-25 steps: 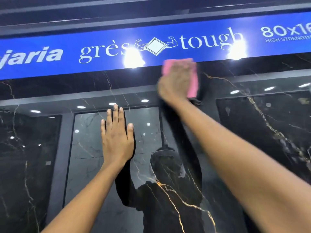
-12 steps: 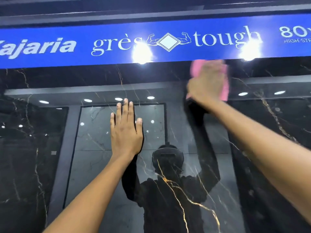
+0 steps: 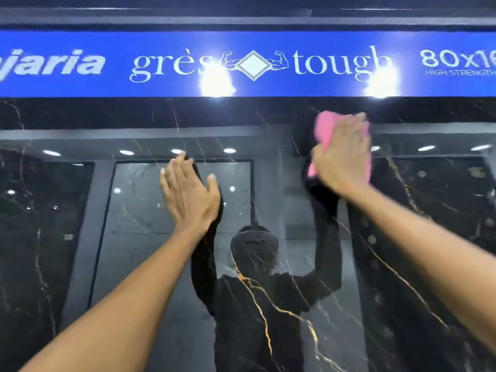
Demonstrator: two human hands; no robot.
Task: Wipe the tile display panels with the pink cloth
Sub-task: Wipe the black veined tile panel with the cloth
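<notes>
Pressing the crumpled pink cloth (image 3: 326,130) (blurred) on the glossy black panel (image 3: 268,318), right hand (image 3: 342,154) flat-fingered.

Both forearms are bare to the frame's edge, no sleeves showing; hands (image 3: 189,196) without gloves, rings or watch.

Blue lettered sign (image 3: 188,65) overhead

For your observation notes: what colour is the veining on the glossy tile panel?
Gold veining on the glossy black tile panel, clearest in the head view.
</notes>
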